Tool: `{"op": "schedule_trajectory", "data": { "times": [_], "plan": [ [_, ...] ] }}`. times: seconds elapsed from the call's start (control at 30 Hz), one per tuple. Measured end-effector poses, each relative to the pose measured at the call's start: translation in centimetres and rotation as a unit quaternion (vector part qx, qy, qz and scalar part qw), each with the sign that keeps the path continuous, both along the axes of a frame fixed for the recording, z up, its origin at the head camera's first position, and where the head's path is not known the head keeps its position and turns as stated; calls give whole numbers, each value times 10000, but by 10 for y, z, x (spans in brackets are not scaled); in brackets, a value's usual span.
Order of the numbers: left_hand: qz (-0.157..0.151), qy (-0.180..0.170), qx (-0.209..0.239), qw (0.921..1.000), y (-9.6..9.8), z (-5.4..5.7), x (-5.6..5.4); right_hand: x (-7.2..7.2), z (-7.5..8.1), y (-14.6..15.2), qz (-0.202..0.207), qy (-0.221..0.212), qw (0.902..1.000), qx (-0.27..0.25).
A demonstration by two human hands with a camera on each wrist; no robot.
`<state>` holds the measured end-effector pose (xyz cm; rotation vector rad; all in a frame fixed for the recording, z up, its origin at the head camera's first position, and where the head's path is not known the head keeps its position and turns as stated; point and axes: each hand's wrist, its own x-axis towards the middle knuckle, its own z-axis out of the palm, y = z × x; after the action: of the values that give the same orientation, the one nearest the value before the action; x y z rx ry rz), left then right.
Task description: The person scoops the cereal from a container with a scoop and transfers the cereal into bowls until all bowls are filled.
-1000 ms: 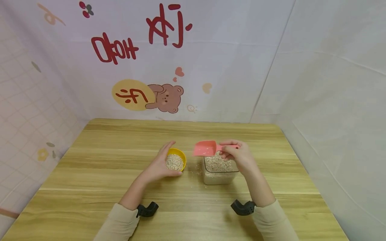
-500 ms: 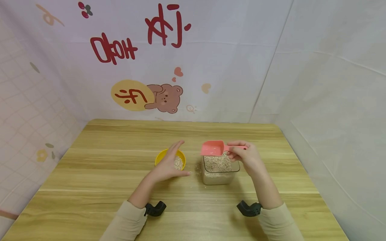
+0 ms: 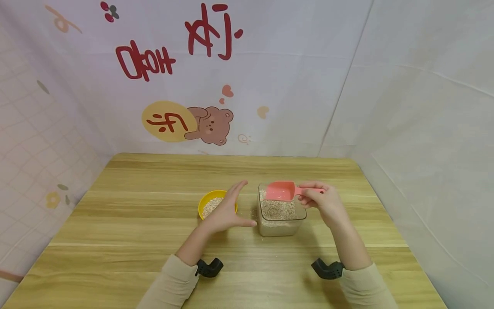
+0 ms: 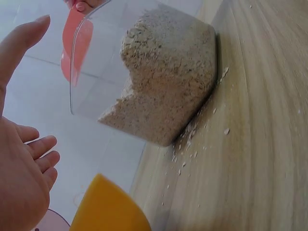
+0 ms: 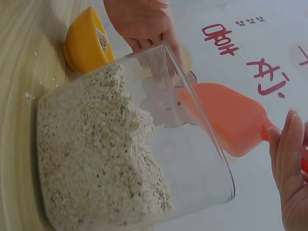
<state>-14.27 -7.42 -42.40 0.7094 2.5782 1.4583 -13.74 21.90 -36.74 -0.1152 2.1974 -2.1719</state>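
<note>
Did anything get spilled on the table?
Yes. Little oat flakes lie scattered on the wooden table beside the clear container, on the side toward the yellow bowl. They belong inside, so they look spilled. Nothing is tipped over or broken.

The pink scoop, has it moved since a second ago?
Yes. The pink scoop shifted right, from past the clear container's left edge to over its oats.

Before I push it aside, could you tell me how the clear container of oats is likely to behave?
The clear container looks over half full, so probably fairly heavy and stable. Its flat base should slide on the wooden table rather than tip. It is lidless, so a jolt could spill oats.
</note>
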Motion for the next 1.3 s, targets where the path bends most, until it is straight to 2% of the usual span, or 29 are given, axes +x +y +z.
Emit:
{"op": "schedule_trajectory", "data": {
  "times": [0.23, 0.67, 1.3],
  "plan": [
    [-12, 24, -60, 10000, 12, 2, -2, 0, 2, 6, -93, -90, 9999, 62],
    [-111, -134, 69, 9998, 29, 2, -4, 2, 3, 13, -215, -106, 9980, 587],
    [-225, -495, 220, 9983, 37, -4, -11, 1, 4, 14, -126, -265, 9923, 1207]
  ]
}}
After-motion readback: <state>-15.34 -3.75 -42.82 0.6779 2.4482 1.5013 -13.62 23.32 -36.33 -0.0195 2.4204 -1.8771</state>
